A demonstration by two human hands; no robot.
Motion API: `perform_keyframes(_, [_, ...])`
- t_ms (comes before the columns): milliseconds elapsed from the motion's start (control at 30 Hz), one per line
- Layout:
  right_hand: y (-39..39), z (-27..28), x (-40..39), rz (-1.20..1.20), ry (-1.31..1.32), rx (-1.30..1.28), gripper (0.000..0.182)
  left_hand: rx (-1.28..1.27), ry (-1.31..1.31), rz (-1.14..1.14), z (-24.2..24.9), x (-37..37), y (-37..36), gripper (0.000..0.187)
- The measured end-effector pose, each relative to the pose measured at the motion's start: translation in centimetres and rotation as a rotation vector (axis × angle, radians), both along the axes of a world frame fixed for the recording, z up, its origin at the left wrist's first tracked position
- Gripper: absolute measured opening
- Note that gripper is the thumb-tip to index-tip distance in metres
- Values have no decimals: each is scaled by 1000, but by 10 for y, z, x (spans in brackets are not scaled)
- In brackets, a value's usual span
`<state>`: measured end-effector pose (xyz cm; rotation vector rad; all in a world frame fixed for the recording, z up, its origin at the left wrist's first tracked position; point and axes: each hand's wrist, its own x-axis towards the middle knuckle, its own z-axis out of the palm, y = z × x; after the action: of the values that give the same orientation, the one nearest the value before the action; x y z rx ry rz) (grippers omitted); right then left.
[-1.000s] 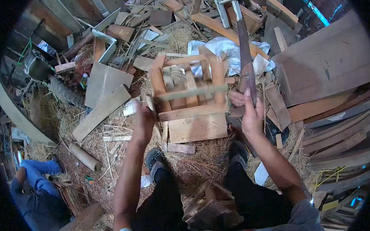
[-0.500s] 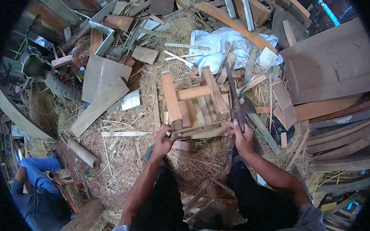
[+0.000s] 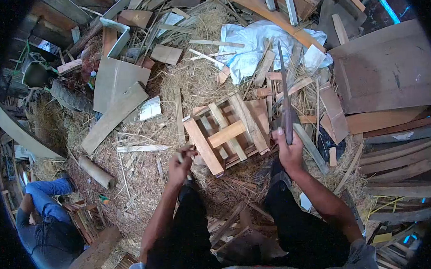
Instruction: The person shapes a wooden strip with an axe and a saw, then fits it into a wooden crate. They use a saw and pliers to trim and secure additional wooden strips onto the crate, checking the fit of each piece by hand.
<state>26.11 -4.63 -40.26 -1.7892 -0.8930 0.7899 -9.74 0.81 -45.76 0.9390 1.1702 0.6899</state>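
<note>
A small wooden stool-like frame (image 3: 227,133) with legs and crossbars lies on the shavings in front of me, turned at an angle. My right hand (image 3: 290,150), to the right of the frame, is closed around the handle of a long dark-bladed tool (image 3: 285,90). Its narrow blade points away from me. At the frame's left side, my left hand (image 3: 178,167) has its fingers curled together. Something small and pale shows between them, too small to name. Neither hand visibly grips the frame.
Straw, shavings and offcuts cover the ground. A white sheet (image 3: 243,44) lies beyond the frame. Wide boards (image 3: 386,69) and stacked curved planks (image 3: 394,162) fill the right side. Another person (image 3: 49,228) sits at lower left, near a log (image 3: 93,255).
The wooden frame has turned and now sits tilted, its top bars showing differently. Both hands have come away from it. The long-bladed tool has swung more upright in my right hand.
</note>
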Motion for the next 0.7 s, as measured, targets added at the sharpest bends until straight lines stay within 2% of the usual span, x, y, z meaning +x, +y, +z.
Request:
perform_keyframes(33, [7, 2, -1, 7, -51, 58, 32, -158, -175, 148, 12, 0, 7, 35])
perform_keyframes(67, [12, -4, -4, 16, -64, 78, 29, -174, -295, 138, 23, 2, 13, 47])
perform_keyframes(167, [27, 7, -23, 86, 58, 69, 27, 158, 224, 7, 32, 38, 21, 54])
perform_keyframes(200, [26, 5, -21, 133, 5, -25, 26, 299, 435, -107, 63, 55, 29, 60])
perform_keyframes(300, [19, 8, -36, 103, -18, 15, 25, 361, 317, 63, 43, 65, 41, 56])
perform_keyframes(333, [17, 7, -36, 94, -3, 16, 25, 423, 526, -132, 70, 66, 51, 59])
perform_keyframes(433, [13, 11, -25, 57, 33, 23, 26, 808, 773, -95, 90, 73, 57, 64])
perform_keyframes(467, [10, 18, -17, 63, -4, -26, 26, 816, 665, -205, 106, 79, 55, 71])
perform_keyframes(500, [7, 19, -9, 54, -5, -18, 26, 682, 567, -249, 129, 96, 53, 62])
perform_keyframes(567, [1, 18, 2, 46, 0, -7, 26, 618, 492, -590, 135, 119, 59, 47])
perform_keyframes(600, [0, 18, 4, 25, -75, 13, 26, 705, 546, -671, 122, 131, 66, 44])
perform_keyframes(667, [-5, 11, 1, 10, -35, 11, 28, 887, 655, -823, 84, 153, 86, 39])
perform_keyframes(700, [-5, 11, 0, 0, -20, 15, 28, 922, 719, -841, 81, 160, 95, 38])
